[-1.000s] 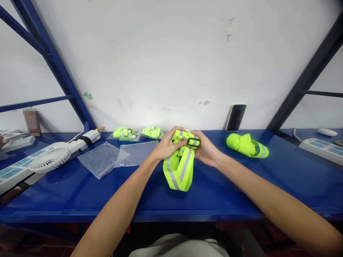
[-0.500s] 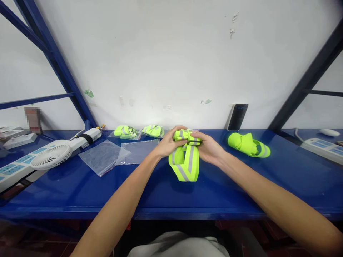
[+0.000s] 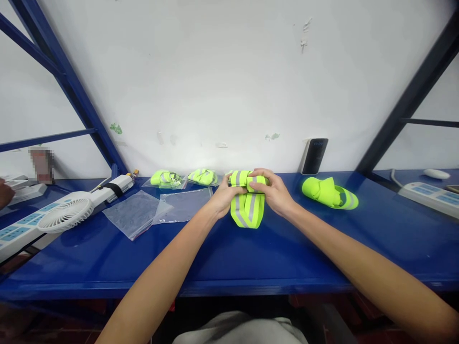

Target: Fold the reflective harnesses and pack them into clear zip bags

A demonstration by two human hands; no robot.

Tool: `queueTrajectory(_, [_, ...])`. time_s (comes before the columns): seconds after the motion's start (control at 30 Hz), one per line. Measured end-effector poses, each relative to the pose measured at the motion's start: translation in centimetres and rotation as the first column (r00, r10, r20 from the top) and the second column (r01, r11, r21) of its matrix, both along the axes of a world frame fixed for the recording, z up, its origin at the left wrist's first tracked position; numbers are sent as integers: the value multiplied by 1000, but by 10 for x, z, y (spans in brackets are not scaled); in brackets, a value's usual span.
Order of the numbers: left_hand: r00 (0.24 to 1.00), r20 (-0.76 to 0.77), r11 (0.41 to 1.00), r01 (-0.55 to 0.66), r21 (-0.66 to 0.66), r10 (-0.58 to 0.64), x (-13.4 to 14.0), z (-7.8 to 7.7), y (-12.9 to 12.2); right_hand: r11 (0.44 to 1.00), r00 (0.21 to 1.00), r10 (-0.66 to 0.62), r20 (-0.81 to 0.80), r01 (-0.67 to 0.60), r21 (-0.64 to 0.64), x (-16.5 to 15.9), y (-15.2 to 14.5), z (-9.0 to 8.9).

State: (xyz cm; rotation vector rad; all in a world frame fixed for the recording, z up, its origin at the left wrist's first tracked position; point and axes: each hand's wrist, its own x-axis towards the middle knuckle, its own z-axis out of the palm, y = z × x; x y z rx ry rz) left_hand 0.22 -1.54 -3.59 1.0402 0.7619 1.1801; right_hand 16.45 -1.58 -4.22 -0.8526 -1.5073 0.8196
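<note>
Head: fingers (image 3: 257, 186) grip reflective strap (image 3: 254, 211).

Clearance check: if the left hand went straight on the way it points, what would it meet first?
The yellow-green reflective strap, which the left hand holds. Beyond that, probably the right hand or the white wall; depth is unclear.

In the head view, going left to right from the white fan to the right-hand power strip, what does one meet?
White fan → left bagged bundle → right bagged bundle → left hand → held reflective band → right hand → unbagged roll → power strip.
</note>
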Motion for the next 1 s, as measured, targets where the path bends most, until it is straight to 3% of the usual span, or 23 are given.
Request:
queueTrajectory(0.2, [985, 160, 997, 49, 55, -58, -4, 8, -1, 994, 989, 12, 146, -29, 110, 9, 1, 5])
queueTrajectory(0.33, [992, 121, 996, 25, 81, -35, -4, 4, 1, 991, 985, 20, 173, -42, 125, 9, -2, 7])
queueTrajectory(0.43, [993, 121, 993, -12, 114, -2, -2, 1, 3, 993, 994, 11, 111, -24, 113, 7, 0, 3])
queueTrajectory(0.53, [992, 120, 988, -59, 141, 42, -1, 0, 4, 999, 996, 39, -75, -37, 35, 2, 0, 3])
queueTrajectory(0.67, [993, 117, 976, -14, 219, -12, -3, -1, 7, 959, 913, 135, -385, -219, -183, -1, -5, 14])
queueTrajectory(0.83, [998, 8, 932, 61, 358, -69, -10, 1, 8, 862, 856, 328, -401, -444, -244, 4, -12, 24])
queueTrajectory(1.0, [995, -98, 887, 42, 460, 3, -16, 6, 7, 875, 868, 311, -386, -420, -240, 5, -10, 19])
